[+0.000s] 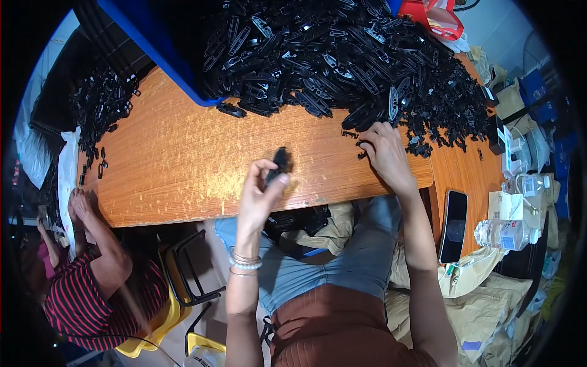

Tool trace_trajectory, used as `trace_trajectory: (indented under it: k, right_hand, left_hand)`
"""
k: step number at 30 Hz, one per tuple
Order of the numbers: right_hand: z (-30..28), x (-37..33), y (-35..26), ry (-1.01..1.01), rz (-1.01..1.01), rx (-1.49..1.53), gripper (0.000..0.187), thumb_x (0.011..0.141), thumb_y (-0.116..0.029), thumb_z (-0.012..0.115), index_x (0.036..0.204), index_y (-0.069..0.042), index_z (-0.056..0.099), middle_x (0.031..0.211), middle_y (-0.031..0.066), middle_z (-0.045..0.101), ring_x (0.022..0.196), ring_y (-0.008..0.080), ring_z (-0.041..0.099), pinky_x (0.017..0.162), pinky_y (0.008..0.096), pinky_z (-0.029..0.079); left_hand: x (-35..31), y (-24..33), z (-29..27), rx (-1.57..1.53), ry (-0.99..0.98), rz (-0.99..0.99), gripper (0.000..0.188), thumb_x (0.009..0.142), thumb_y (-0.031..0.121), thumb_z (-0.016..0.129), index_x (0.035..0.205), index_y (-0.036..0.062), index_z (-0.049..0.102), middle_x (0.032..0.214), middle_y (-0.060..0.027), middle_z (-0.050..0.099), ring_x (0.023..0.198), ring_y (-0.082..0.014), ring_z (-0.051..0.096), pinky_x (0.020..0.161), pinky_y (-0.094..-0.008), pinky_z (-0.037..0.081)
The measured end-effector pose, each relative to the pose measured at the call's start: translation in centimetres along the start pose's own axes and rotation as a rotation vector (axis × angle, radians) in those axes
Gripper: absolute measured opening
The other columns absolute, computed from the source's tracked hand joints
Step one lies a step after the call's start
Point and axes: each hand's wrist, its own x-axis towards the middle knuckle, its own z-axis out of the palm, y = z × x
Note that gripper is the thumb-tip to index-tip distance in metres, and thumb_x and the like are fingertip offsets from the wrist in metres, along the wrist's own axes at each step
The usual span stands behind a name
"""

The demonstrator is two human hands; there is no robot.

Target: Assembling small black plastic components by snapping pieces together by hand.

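Note:
My left hand (260, 194) is raised over the near part of the table, closed on a long black plastic part (280, 160). That part is upright between thumb and fingers and a little blurred. To the right, my right hand (387, 154) rests at the near edge of the pile, its fingers curled down among small black plastic pieces (350, 134). What its fingertips grip, if anything, is hidden. Beyond both hands lies a large heap of long black plastic parts (318, 67), running into a heap of smaller black pieces (449, 107) on the right.
The wooden table (177, 153) has a worn top. A blue bin (162, 58) tilts at the back left, beside another black heap (107, 98). On the right are a phone (454, 226) and plastic bottles (507, 235). A co-worker in a striped top (92, 300) sits at left.

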Motion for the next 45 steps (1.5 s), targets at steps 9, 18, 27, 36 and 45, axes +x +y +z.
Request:
trace_trajectory:
  k: [9, 18, 27, 36, 45]
  right_hand:
    - [1.2, 0.5, -1.7, 0.085, -0.067, 0.474, 0.013, 0.082, 0.000, 0.056, 0.093, 0.004, 0.060, 0.082, 0.0089, 0.057, 0.074, 0.0185, 0.056, 0.066, 0.0294, 0.045]
    - [0.0, -4.5, -7.3, 0.000, 0.252, 1.419, 0.014, 0.083, 0.007, 0.054, 0.096, 0.008, 0.058, 0.094, 0.0111, 0.057, 0.079, 0.0136, 0.057, 0.070, 0.0224, 0.047]
    - [-0.7, -4.9, -8.4, 0.090, 0.050, 0.986, 0.008, 0.077, 0.006, 0.061, 0.084, 0.003, 0.064, 0.090, 0.0090, 0.058, 0.085, 0.0169, 0.053, 0.071, 0.0249, 0.044]
    - [-0.8, -5.1, -8.3, 0.194, -0.140, 0.594, 0.012, 0.075, 0.002, 0.063, 0.086, -0.001, 0.065, 0.085, 0.0067, 0.059, 0.083, 0.0191, 0.053, 0.066, 0.0256, 0.045]
    - [1.4, -6.8, -7.1, -0.204, 0.334, 1.225, 0.021, 0.083, 0.001, 0.060, 0.104, 0.004, 0.058, 0.083, 0.0049, 0.061, 0.071, 0.0088, 0.058, 0.065, 0.0213, 0.047]
  left_hand:
    - [-1.6, 0.0, 4.1, -0.029, -0.101, 0.077, 0.019, 0.084, -0.003, 0.057, 0.100, 0.0005, 0.047, 0.074, -0.0063, 0.060, 0.059, -0.0074, 0.057, 0.047, -0.0174, 0.042]
    - [-3.0, 0.7, 5.0, -0.051, -0.039, 0.129, 0.021, 0.080, -0.011, 0.058, 0.099, -0.0058, 0.051, 0.083, -0.0123, 0.062, 0.074, -0.0177, 0.065, 0.064, -0.0242, 0.055]
    - [-4.0, 1.5, 5.1, -0.085, -0.099, 0.074, 0.023, 0.082, -0.008, 0.058, 0.105, -0.0074, 0.054, 0.084, -0.0139, 0.066, 0.077, -0.0166, 0.066, 0.068, -0.0227, 0.055]
    - [-3.8, 1.4, 5.3, -0.124, -0.070, 0.030, 0.018, 0.083, -0.006, 0.058, 0.101, -0.0066, 0.055, 0.080, -0.0105, 0.065, 0.074, -0.0134, 0.065, 0.065, -0.0210, 0.054]
    - [-3.1, 1.1, 4.3, 0.124, -0.131, 0.056, 0.014, 0.082, -0.002, 0.060, 0.096, -0.0025, 0.060, 0.075, -0.0028, 0.063, 0.064, -0.0056, 0.060, 0.056, -0.0168, 0.047]
